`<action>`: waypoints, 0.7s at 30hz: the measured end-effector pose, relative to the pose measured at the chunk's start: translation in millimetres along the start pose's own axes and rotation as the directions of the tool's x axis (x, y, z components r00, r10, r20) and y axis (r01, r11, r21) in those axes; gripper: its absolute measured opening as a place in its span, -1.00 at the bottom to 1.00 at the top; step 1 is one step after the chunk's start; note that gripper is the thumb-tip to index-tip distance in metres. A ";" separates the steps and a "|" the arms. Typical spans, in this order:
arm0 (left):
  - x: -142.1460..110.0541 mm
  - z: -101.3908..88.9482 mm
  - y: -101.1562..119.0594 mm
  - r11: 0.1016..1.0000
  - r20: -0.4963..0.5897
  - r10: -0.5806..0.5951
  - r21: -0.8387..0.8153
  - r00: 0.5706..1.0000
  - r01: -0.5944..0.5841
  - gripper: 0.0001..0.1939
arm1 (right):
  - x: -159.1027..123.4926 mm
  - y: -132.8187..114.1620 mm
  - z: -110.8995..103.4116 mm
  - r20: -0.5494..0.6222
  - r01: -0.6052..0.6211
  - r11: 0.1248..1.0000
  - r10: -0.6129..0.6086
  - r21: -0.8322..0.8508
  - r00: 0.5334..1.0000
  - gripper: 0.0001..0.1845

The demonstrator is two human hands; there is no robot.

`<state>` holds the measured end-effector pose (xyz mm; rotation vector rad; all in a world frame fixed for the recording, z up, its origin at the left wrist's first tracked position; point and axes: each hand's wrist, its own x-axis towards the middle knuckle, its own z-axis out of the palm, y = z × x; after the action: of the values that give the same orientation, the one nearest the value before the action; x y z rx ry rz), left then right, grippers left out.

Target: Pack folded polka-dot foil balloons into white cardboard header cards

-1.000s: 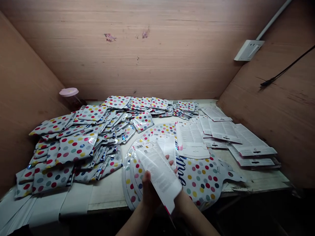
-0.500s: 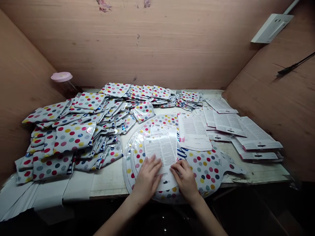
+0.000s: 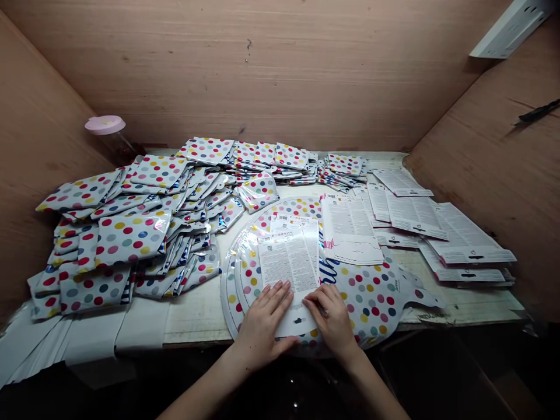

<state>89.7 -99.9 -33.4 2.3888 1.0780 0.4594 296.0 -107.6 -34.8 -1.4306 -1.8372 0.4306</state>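
Got both hands lying open and flat here, the left hand (image 3: 262, 329) and right hand (image 3: 329, 315) pressing on a printed instruction card (image 3: 289, 271) that's sitting on a shiny polka-dot foil balloon (image 3: 367, 297). Slippery dotted foil packs (image 3: 131, 233) are heaping across the tabletop (image 3: 196, 326) to the left, with more paper cards (image 3: 437, 233) lying to the right.

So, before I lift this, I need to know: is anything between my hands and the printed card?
Nothing visible is: the left hand and right hand rest directly on the printed card, which lies on a polka-dot foil balloon.
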 end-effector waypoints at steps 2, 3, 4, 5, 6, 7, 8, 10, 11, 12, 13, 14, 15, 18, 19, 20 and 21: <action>-0.1 -0.6 -0.2 1.000 -0.005 0.006 -0.008 1.000 -0.006 -0.11 | 0.7 0.6 3.1 0.010 0.006 0.998 -0.005 -0.063 1.000 -0.81; -0.1 -0.9 -0.1 1.000 -0.007 0.008 -0.011 1.000 -0.008 -0.11 | 1.5 0.7 5.4 0.015 0.012 0.994 -0.010 -0.113 1.000 -0.80; -0.2 -1.2 0.0 1.000 -0.010 0.007 -0.013 1.000 -0.007 -0.12 | 2.5 0.5 8.0 0.023 0.021 0.985 -0.017 -0.172 1.000 -0.79; -0.2 -1.4 0.2 1.000 -0.009 0.006 -0.015 1.000 -0.006 -0.12 | 3.2 -0.2 10.4 0.032 0.032 0.972 -0.026 -0.233 0.999 -0.78; -0.3 -1.6 0.4 1.000 -0.004 0.006 -0.018 1.000 -0.006 -0.11 | 3.3 -1.4 12.0 0.038 0.047 0.957 -0.038 -0.288 0.999 -0.76; -0.5 -1.9 0.5 1.000 0.001 0.006 -0.022 1.000 -0.006 -0.09 | 2.0 -3.0 12.2 0.044 0.066 0.943 -0.054 -0.326 0.998 -0.75; -0.6 -2.3 0.5 1.000 0.006 0.008 -0.027 1.000 -0.008 -0.07 | -1.1 -4.8 10.3 0.063 0.088 0.936 -0.071 -0.340 0.995 -0.75; -0.9 -3.7 -0.4 0.999 0.013 0.014 -0.047 1.000 -0.014 0.01 | -14.1 -7.9 -1.1 0.173 0.156 0.943 -0.109 -0.292 0.979 -0.76; -1.0 -4.6 -1.5 0.998 0.014 0.019 -0.057 1.000 -0.018 0.04 | -23.4 -8.6 -10.7 0.255 0.207 0.947 -0.142 -0.247 0.956 -0.77; -1.3 -5.5 -3.2 0.998 0.016 0.025 -0.065 1.000 -0.024 0.05 | -33.4 -8.7 -22.1 0.329 0.256 0.946 -0.181 -0.201 0.927 -0.80; -1.8 -6.3 -5.3 0.997 0.022 0.037 -0.069 0.999 -0.035 0.03 | -42.9 -8.2 -34.4 0.392 0.293 0.941 -0.209 -0.169 0.896 -0.82; -2.5 -6.8 -7.9 0.996 0.030 0.057 -0.070 0.998 -0.054 -0.02 | -50.7 -7.6 -46.5 0.439 0.310 0.937 -0.215 -0.159 0.872 -0.83; -3.7 -6.9 -10.6 0.994 0.036 0.084 -0.072 0.996 -0.081 -0.10 | -55.6 -7.0 -57.0 0.466 0.304 0.938 -0.197 -0.168 0.863 -0.82; -9.0 -5.0 -15.5 0.975 -0.007 0.194 -0.111 0.981 -0.193 -0.37 | -49.8 -7.6 -69.9 0.441 0.249 0.952 -0.148 -0.180 0.885 -0.85; -10.8 -3.9 -14.9 0.966 -0.041 0.214 -0.140 0.976 -0.218 -0.44 | -42.4 -8.0 -66.7 0.411 0.265 0.950 -0.178 -0.165 0.894 -0.91; -12.3 -2.9 -13.0 0.959 -0.088 0.210 -0.176 0.974 -0.223 -0.51 | -33.9 -8.2 -60.4 0.375 0.302 0.942 -0.230 -0.144 0.898 -0.86; -13.2 -1.9 -9.7 0.957 -0.139 0.172 -0.209 0.975 -0.199 -0.59 | -25.4 -8.0 -51.9 0.347 0.343 0.932 -0.285 -0.120 0.894 -0.78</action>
<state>74.5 -103.9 -38.5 2.2944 0.8044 0.7564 330.8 -143.1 -4.3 -1.1912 -2.3827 0.3576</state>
